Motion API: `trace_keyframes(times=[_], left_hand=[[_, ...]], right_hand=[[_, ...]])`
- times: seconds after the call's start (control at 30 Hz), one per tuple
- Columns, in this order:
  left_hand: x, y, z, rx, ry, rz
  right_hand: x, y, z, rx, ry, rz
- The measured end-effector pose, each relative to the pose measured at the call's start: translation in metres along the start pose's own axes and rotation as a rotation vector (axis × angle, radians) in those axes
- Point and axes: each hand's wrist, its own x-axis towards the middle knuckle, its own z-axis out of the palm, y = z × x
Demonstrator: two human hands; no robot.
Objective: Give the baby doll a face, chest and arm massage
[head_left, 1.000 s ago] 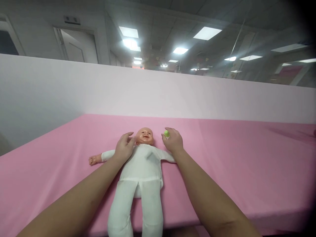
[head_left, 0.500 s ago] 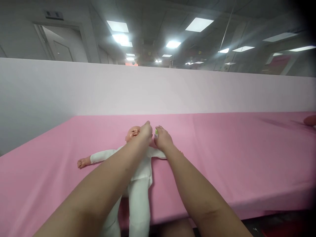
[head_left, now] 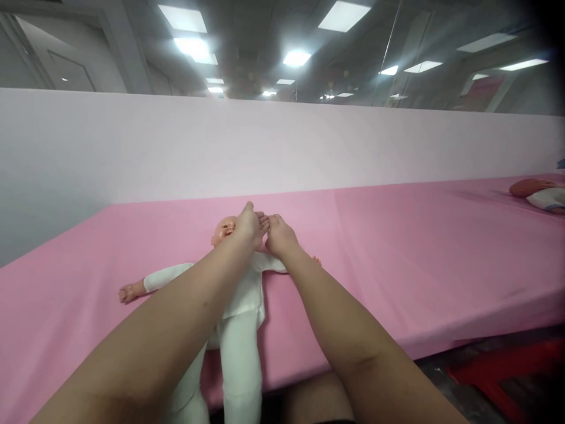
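Observation:
A baby doll (head_left: 241, 300) in a white suit lies on its back with its arms spread. Beyond its chest, beside its head (head_left: 224, 228), my left hand (head_left: 253, 225) is turned palm up, fingers stretched toward the right. My right hand (head_left: 281, 237) meets those fingertips from the other side, its fingers curled over them. Half a second ago a small white-and-green item showed in the right hand; the back of that hand now hides it. Part of the doll's face and its neck are behind my left wrist.
A pink cover (head_left: 397, 259) lies over the table, with a pale low wall (head_left: 273, 147) along its back. Another doll (head_left: 529, 189) lies at the far right edge. A red stool (head_left: 507, 365) stands below the table on the right.
My hands have come together, and the left fingers now show, stretched out under the right hand. The white-and-green item has gone out of sight. The view has shifted slightly right and down.

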Motion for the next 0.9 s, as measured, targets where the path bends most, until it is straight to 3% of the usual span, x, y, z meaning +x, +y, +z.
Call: trace_keyframes(times=[0.13,0.3,0.4,0.47,0.5,0.63,0.73,0.9], left_hand=[[-0.037,0.029,-0.032,0.071,-0.119,0.085],[-0.064,0.043,-0.110,-0.037,-0.205,0.061],[-0.066,0.042,-0.143,-0.133,-0.168,0.051],[-0.065,0.040,-0.150,-0.170,-0.173,0.065],[-0.065,0.039,-0.150,-0.180,-0.184,0.075],[-0.074,0.037,-0.140,-0.205,-0.245,0.017],[-0.084,0.038,-0.134,-0.267,-0.325,-0.034],[-0.085,0.054,-0.142,-0.311,-0.289,0.047]], right_hand=[[-0.002,0.001,0.003,-0.013,0.001,0.030],[-0.002,0.003,0.003,-0.091,0.050,-0.005],[-0.009,-0.013,-0.005,-0.152,0.074,-0.018],[-0.022,-0.037,-0.012,-0.122,0.099,-0.105],[-0.031,-0.053,-0.014,-0.074,0.088,-0.216],[-0.070,-0.117,-0.014,0.108,-0.166,-0.683],[-0.084,-0.136,-0.007,0.088,-0.256,-0.722],[-0.081,-0.130,-0.009,-0.025,-0.232,-0.617]])
